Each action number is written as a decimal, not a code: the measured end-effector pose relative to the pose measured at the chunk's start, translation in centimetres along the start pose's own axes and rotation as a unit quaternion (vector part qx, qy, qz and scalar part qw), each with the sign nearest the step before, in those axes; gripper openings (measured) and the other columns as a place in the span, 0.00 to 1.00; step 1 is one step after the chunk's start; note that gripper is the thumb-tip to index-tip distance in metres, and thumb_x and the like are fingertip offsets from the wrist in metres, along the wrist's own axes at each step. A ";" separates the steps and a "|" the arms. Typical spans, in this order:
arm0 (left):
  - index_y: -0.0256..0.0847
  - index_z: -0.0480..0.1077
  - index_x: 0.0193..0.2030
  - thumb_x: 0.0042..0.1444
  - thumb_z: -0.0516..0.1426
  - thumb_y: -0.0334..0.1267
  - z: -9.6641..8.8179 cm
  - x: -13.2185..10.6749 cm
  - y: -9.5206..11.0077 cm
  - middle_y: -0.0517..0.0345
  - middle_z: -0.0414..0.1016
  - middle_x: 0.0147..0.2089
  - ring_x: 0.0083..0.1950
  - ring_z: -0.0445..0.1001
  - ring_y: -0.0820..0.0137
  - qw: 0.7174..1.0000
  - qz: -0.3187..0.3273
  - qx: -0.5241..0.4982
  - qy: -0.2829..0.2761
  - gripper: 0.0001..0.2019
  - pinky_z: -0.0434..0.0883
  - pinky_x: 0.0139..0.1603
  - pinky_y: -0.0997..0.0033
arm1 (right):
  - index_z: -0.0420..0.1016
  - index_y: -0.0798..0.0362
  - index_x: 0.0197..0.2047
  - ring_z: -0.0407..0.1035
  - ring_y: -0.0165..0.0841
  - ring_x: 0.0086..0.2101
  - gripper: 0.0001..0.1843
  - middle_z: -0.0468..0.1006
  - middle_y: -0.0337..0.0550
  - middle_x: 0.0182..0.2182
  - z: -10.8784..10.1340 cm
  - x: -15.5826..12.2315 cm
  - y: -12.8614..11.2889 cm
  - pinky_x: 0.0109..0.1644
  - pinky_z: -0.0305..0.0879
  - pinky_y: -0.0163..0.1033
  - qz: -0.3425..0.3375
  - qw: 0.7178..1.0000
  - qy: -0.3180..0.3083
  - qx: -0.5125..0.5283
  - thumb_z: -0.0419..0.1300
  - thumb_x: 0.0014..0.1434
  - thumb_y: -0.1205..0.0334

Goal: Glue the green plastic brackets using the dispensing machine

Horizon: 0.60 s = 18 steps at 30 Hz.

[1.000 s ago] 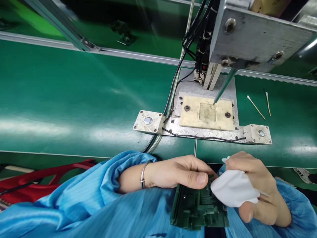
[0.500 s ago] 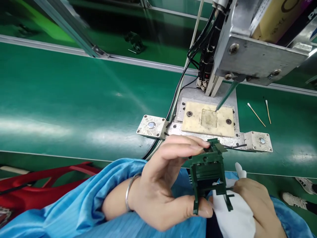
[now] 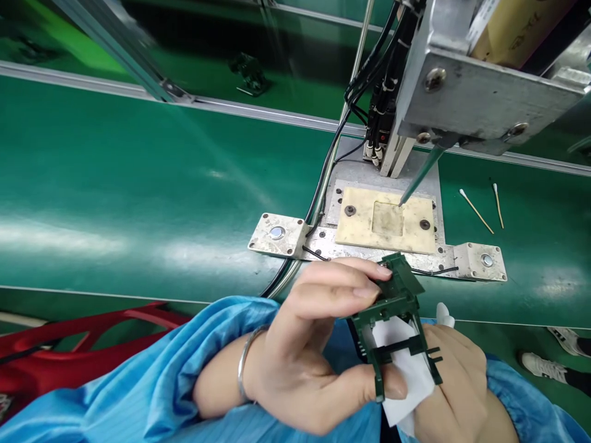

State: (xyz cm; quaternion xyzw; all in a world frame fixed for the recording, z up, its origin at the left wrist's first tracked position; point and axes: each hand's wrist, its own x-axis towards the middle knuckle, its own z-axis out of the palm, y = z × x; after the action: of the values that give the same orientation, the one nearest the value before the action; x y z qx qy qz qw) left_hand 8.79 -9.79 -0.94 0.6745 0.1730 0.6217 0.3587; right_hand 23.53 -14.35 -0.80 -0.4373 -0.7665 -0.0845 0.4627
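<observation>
White cloth (image 3: pixel 409 376), half a second ago mostly below and right of the green part (image 3: pixel 398 304), now shows through that part's opening, and the right hand (image 3: pixel 455 378) has shifted left, closer to it. The green part is at lower centre of the frame, tilted, in front of the bench (image 3: pixel 138 178). The left hand (image 3: pixel 295 347) keeps it pinched: its fingers are parted by the part's width, fingertips on the top edge, thumb against the lower left leg. The right hand holds the cloth at the far side; its fingers are mostly hidden, so how tightly they close cannot be told. Right of centre, a pale block (image 3: pixel 357 231) sits on the bench beneath a slanted needle (image 3: pixel 423 173), with a button box (image 3: pixel 278 234) at left and another at right. Two swabs (image 3: pixel 476 211) lie farther right.
</observation>
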 end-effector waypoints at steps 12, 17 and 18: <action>0.34 0.63 0.59 0.33 0.67 0.15 0.4 0.0 -0.2 0.56 0.66 0.48 0.47 0.68 0.70 0.998 0.027 0.027 0.058 0.42 0.72 0.60 0.62 | 0.64 0.53 0.29 0.62 0.30 0.22 0.09 0.64 0.38 0.20 0.2 0.1 0.7 0.25 0.57 0.35 -0.001 0.994 -0.077 0.082 0.49 0.60 0.72; 0.39 0.62 0.61 0.38 0.71 0.27 -0.2 -0.3 -0.4 0.54 0.66 0.48 0.52 0.69 0.64 0.998 -0.017 0.041 0.040 0.42 0.74 0.60 0.59 | 0.65 0.53 0.27 0.63 0.29 0.20 0.11 0.66 0.38 0.19 0.2 0.4 1.7 0.23 0.58 0.34 0.037 0.982 -0.093 0.158 0.50 0.61 0.70; 0.41 0.63 0.61 0.40 0.71 0.30 -0.3 -0.4 -0.3 0.53 0.66 0.48 0.52 0.69 0.63 0.998 -0.024 0.045 0.038 0.40 0.74 0.60 0.58 | 0.66 0.53 0.27 0.65 0.30 0.21 0.11 0.68 0.39 0.20 0.0 0.3 1.9 0.24 0.60 0.35 0.040 0.979 -0.106 0.171 0.51 0.61 0.69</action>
State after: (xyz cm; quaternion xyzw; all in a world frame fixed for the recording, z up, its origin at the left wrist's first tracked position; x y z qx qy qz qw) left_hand 8.54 -9.75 -1.45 0.6612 0.2311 0.6298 0.3358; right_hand 24.92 -13.01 -1.09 -0.3884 -0.7960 0.1134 0.4501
